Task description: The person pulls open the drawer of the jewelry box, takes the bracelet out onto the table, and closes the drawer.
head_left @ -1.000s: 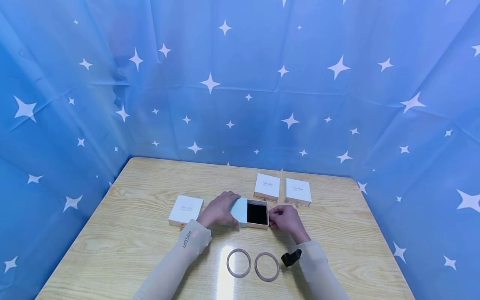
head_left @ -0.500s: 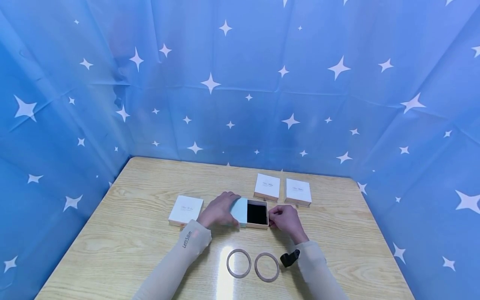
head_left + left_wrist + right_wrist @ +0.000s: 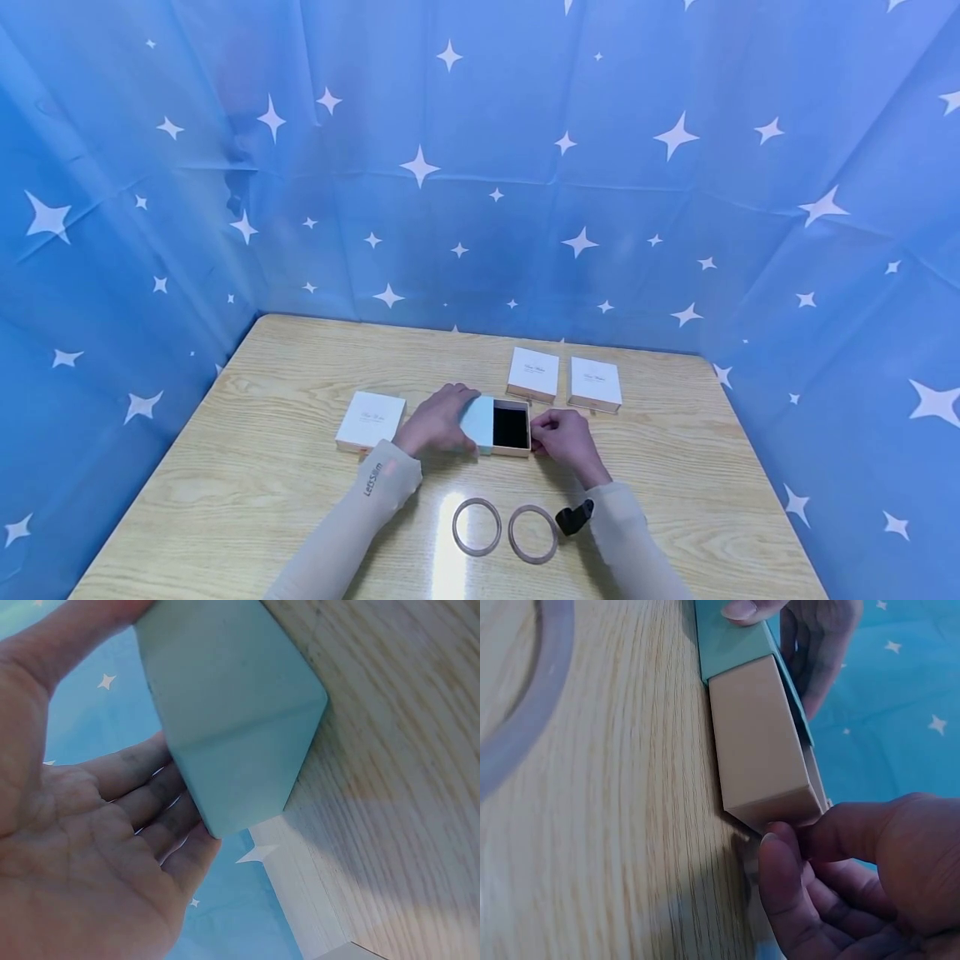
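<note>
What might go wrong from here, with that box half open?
The drawer could jam if the right hand moves it crookedly. The pale blue cover might slide too, should the left hand loosen. The black wrist gadget, close to a ring in the head view, might nudge it.

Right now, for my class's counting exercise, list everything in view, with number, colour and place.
Table: one, pale wood, underneath
Curtain: one, blue with white stars, behind and beside
White boxes: three, white, one left, two back right
Rings: two, greyish pink, front middle
Box cover: one, pale blue, middle
Drawer: one, beige with black lining, partly out of the cover
Wrist device: one, black, right wrist
Sleeves: two, off-white, forearms
Left grip: one, bare hand, holding the cover
Right grip: one, bare hand, pinching at the drawer's end
</note>
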